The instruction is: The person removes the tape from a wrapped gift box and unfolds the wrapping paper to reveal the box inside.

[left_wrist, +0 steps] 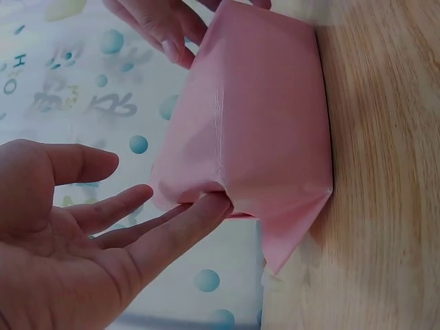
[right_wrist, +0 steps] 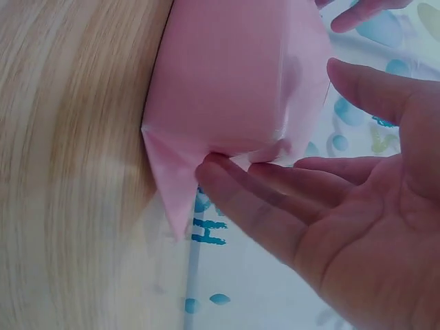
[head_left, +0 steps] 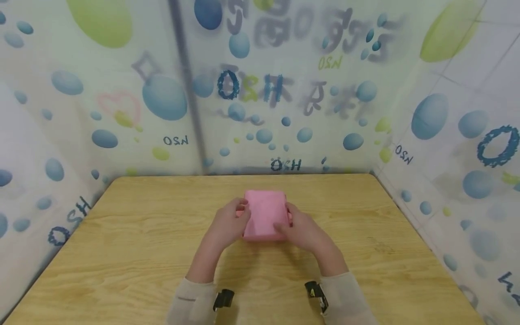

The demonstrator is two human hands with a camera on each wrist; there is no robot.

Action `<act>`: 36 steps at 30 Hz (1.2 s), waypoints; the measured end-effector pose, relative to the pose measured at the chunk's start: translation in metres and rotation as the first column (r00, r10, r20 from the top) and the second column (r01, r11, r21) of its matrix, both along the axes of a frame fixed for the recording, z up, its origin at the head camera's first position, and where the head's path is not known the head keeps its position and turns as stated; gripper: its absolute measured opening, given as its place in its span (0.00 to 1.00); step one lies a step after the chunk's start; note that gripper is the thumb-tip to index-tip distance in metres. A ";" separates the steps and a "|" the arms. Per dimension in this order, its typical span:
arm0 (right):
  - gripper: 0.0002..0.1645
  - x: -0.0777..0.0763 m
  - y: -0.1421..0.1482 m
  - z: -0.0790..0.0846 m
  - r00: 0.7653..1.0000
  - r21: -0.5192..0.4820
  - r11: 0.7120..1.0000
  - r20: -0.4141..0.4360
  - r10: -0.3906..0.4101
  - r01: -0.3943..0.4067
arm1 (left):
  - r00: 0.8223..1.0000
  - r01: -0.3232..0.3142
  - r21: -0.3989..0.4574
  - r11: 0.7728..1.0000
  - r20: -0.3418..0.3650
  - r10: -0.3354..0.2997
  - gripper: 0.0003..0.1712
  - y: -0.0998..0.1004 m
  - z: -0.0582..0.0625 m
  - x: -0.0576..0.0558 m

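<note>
A box wrapped in pink paper (head_left: 266,214) rests on the wooden table, between the two hands. At its left end, the left hand (head_left: 232,223) presses the folded paper with nearly straight fingertips, its thumb held apart in the left wrist view. The right hand (head_left: 304,228) touches the right end the same way, fingers (right_wrist: 254,199) extended against the tucked paper. Its thumb (right_wrist: 364,86) comes up to the box's upper edge. A loose pointed paper flap (left_wrist: 289,234) sticks out low at the left end, and a matching flap (right_wrist: 172,185) juts from the right end.
The wooden table (head_left: 142,243) runs back to a patterned curtain (head_left: 252,126) with blue and green dots. More patterned sheeting (head_left: 443,180) lines the right side. Dark wrist straps (head_left: 223,299) show at the sleeve cuffs.
</note>
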State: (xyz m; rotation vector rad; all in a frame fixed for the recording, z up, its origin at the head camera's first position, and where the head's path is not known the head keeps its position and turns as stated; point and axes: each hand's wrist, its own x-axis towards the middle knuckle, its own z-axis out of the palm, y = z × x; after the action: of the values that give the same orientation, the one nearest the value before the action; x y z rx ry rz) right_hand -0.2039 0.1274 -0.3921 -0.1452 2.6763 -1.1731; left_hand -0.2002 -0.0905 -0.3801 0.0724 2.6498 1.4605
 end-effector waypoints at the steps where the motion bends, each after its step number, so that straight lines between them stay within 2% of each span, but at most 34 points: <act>1: 0.48 0.000 0.000 0.000 1.000 0.001 1.000 -0.007 0.004 -0.004 | 1.000 0.000 0.002 1.000 -0.002 0.000 0.26 0.000 0.001 0.001; 10: 0.47 0.000 0.002 -0.002 1.000 -0.011 1.000 -0.017 -0.013 0.012 | 1.000 -0.009 0.016 1.000 -0.009 0.009 0.26 0.001 0.003 0.005; 15: 0.48 0.002 0.006 0.000 0.999 -0.023 1.000 -0.052 -0.004 0.002 | 1.000 -0.006 0.003 1.000 -0.017 0.006 0.30 0.000 0.008 0.006; 18: 0.49 0.003 0.008 0.003 0.998 -0.024 1.000 -0.068 0.001 -0.003 | 0.999 0.022 -0.031 0.999 -0.038 -0.023 0.33 -0.001 0.010 0.007; 22: 0.48 0.007 0.011 0.009 0.996 -0.004 1.000 -0.084 0.014 -0.015 | 0.997 0.060 -0.089 0.994 -0.048 -0.065 0.29 -0.002 0.011 0.010; 26: 0.41 0.011 0.014 0.014 0.995 0.033 0.999 -0.092 0.031 -0.028 | 0.997 0.059 -0.128 0.990 -0.043 -0.065 0.21 -0.003 0.014 0.013; 31: 0.26 0.023 0.022 0.023 0.991 0.112 0.993 -0.119 0.056 -0.043 | 0.995 0.076 -0.152 0.986 -0.058 -0.085 0.10 -0.007 0.018 0.020; 33: 0.24 0.028 0.027 0.026 0.991 0.123 0.991 -0.114 0.066 -0.052 | 0.993 0.095 -0.164 0.982 -0.059 -0.106 0.10 -0.010 0.020 0.024; 36: 0.25 0.035 0.035 0.032 0.992 0.121 0.989 -0.088 0.091 -0.080 | 0.989 0.123 -0.193 0.973 -0.054 -0.136 0.16 -0.014 0.021 0.031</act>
State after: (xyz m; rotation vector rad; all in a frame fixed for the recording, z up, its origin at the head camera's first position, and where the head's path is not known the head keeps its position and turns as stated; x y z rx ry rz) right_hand -0.1686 0.1625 -0.3601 -0.3001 2.7805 -1.0047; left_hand -0.1697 -0.1049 -0.3589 0.2763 2.7638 1.1810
